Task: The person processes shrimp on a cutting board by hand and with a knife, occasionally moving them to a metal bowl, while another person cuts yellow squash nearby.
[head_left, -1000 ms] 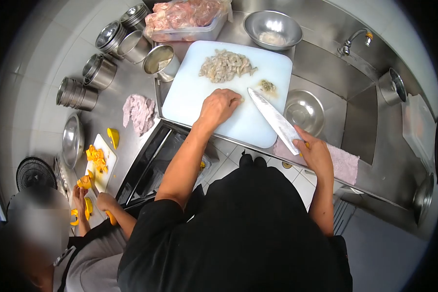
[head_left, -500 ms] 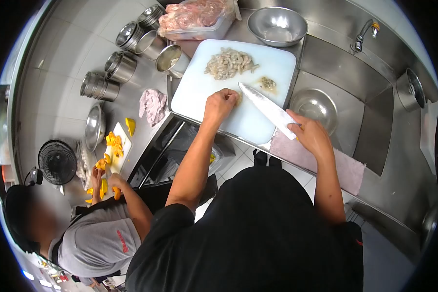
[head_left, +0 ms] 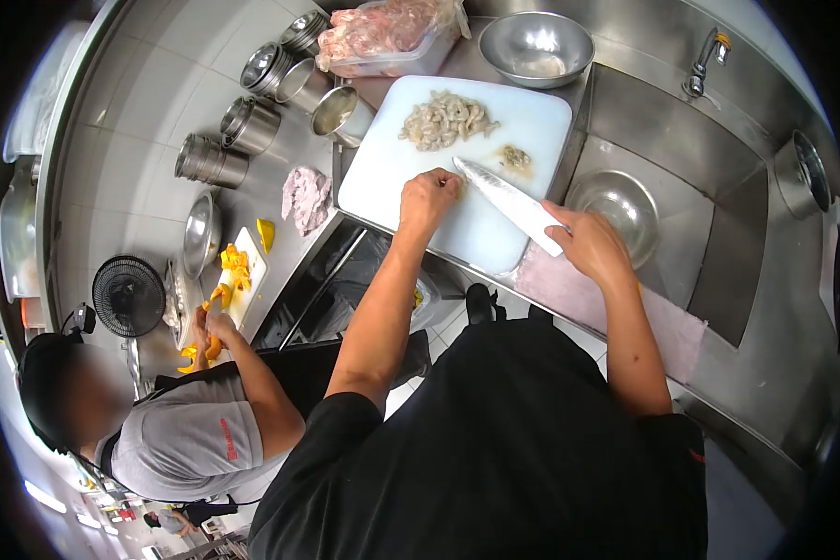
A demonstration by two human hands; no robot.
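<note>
A large knife [head_left: 509,201] is in my right hand [head_left: 590,245], its fingers wrapped round the handle, the blade pointing up and left over the white cutting board [head_left: 373,177]. Close to the knife tip, my left hand [head_left: 429,198] has its fingers pressed together on the board. What they hold is mostly hidden and too small to name. Beyond my hands lies a pile of pale, shrimp-like pieces [head_left: 448,121]. A smaller heap of dark scraps [head_left: 514,159] sits to its right, just above the blade.
At left, a co-worker [head_left: 191,420] handles orange pieces by a small board [head_left: 255,271]. Steel pots [head_left: 210,161] and a pink cloth [head_left: 305,199] stand left; bagged meat [head_left: 383,35] and a bowl [head_left: 536,49] behind; a sink with a bowl [head_left: 616,210] right.
The view has shifted slightly, so most things appear further right. My left hand and the knife remain close together on the board. The co-worker's hands have come together around an orange piece.
</note>
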